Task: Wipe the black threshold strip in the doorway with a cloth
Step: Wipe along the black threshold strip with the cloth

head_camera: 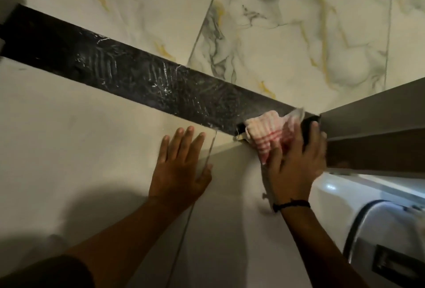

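One black threshold strip point(138, 76) runs slantwise across the floor, from the left edge of the view down to the right, where it ends against a brown door frame point(372, 113). Its far edge meets marble-patterned tiles point(287, 34) with grey and yellow veins; its near edge meets a plain pale floor point(80, 138). The middle of the strip shows whitish streaks and smears, and most of its length to the left lies open and uncovered.

At the right end of the strip, just beside the door frame, lies a white cloth point(268, 133) with red stripes, bunched up and hanging a little over the near edge. The right hand point(296, 168) presses on it with the fingers spread and bent forward; the cloth is under the palm and fingers, and one fingertip touches the black end of the strip near the frame. A dark band point(291, 205) sits around this wrist.

The left hand point(179, 168) rests flat on the pale floor, close to the near edge of the strip, fingers stretched and apart, holding nothing. A grout line passes under it.

At the lower right a white rounded appliance point(379, 218) is cut off by the edge of the view, and I cannot tell what it is. The right hand is a little blurred, and the part of the cloth under it is hidden.
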